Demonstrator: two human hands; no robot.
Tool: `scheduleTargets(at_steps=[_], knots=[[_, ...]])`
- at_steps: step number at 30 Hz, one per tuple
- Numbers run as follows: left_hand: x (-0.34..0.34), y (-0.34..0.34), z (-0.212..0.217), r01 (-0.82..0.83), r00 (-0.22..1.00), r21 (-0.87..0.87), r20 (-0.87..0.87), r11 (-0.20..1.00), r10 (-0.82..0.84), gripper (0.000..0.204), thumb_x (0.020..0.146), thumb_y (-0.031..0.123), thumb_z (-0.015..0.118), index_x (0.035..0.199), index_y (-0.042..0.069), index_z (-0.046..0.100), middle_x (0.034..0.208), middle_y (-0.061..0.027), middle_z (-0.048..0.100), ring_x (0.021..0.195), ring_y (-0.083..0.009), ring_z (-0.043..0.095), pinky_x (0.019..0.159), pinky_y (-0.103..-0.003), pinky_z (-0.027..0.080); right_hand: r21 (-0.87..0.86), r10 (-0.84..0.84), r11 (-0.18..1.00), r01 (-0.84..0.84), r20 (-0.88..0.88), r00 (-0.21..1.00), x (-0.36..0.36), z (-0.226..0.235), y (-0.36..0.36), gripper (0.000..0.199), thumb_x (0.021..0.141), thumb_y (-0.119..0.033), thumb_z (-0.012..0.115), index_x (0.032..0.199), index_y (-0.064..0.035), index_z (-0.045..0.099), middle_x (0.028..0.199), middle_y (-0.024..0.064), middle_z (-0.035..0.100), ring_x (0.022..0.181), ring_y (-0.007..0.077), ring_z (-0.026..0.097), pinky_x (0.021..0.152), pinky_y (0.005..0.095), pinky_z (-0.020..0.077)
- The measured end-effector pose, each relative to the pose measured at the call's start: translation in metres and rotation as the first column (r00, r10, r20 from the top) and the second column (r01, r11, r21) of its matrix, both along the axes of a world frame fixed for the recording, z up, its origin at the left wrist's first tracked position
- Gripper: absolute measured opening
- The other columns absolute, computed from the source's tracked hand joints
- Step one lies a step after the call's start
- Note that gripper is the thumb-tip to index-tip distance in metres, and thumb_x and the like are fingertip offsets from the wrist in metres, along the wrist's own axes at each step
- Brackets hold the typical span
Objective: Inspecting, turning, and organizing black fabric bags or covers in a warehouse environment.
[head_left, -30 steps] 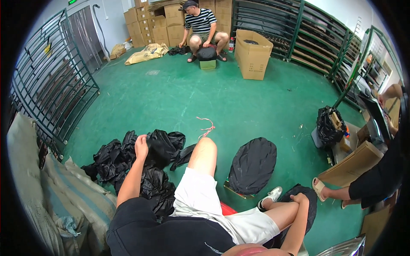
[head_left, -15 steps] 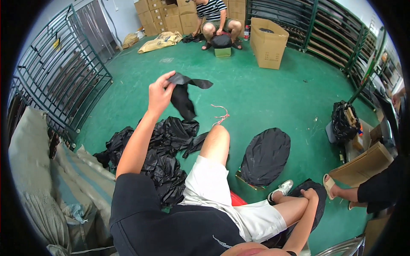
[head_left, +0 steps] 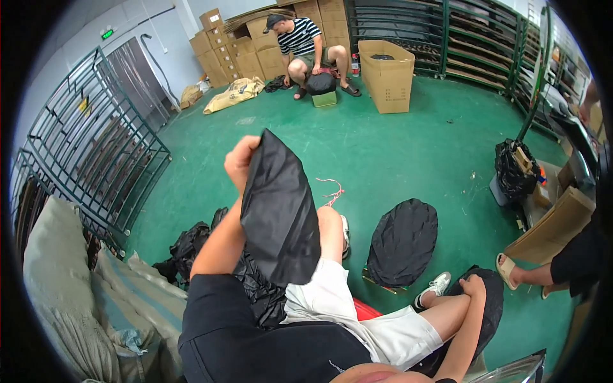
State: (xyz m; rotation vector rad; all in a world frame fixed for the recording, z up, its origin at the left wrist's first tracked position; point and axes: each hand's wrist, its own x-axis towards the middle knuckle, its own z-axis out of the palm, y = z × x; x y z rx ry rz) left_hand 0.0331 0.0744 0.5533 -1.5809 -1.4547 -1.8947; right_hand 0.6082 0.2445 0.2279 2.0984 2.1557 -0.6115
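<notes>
1. Fingers of my left hand (head_left: 241, 159) are curled tight around the top edge of a black bag (head_left: 278, 207), which hangs flat from that grip over my raised knee.
2. Just below those fingers, against my thigh, a crumpled heap of black bags (head_left: 191, 246) lies on the green floor (head_left: 396, 153); I judge these unsorted, so most of the work looks undone.
3. My right hand (head_left: 474, 287) rests low at my side on another black piece (head_left: 488, 306); whether its fingers pinch it or only lie on it I cannot tell.
4. Between my hands, beyond my foot, a rounded black cover (head_left: 402, 241) sits flat on a low stack, seemingly finished.
5. Far past my left fingers, another person (head_left: 306, 45) sits by a cardboard box (head_left: 386, 73).
</notes>
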Motion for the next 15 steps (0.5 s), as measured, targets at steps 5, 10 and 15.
scheduleTargets(at_steps=[5,10,15], knots=[[0.11,0.02,0.01,-0.114,0.993,-0.391,-0.072,0.913,0.093,0.009,0.081,0.011,0.066,0.08,0.002,0.066,0.073,-0.0123,0.064,0.068,-0.0192,0.064,0.063,-0.029,0.05,0.089,0.157,0.987,-0.135,-0.337,0.928,-0.066,0.035,-0.02,0.031,0.083,-0.028,0.067,0.081,0.0025,0.065,0.076,0.02,0.067,0.077,0.0304,0.068,0.068,0.0412,0.0525],[0.172,0.056,-0.065,0.716,0.608,-0.444,0.017,0.539,-0.793,0.007,0.074,0.012,0.068,0.075,0.005,0.065,0.069,-0.0098,0.061,0.063,-0.0247,0.06,0.056,-0.034,0.047,-0.537,-0.443,0.64,-0.549,-0.842,0.308,-0.159,0.049,-0.036,0.044,0.097,-0.042,0.049,0.114,-0.002,0.056,0.104,0.0082,0.068,0.085,0.0207,0.067,0.073,0.0319,0.0542],[0.274,0.026,-0.133,0.871,0.205,-0.453,-0.019,0.191,-0.979,0.014,0.078,0.012,0.065,0.068,0.005,0.057,0.061,-0.0099,0.052,0.06,-0.0293,0.054,0.055,-0.041,0.042,-0.481,-0.502,0.627,-0.613,-0.851,0.153,-0.16,0.05,-0.052,0.048,0.097,-0.045,0.048,0.118,-0.0028,0.054,0.112,0.0087,0.064,0.093,0.022,0.063,0.079,0.0338,0.0512]])
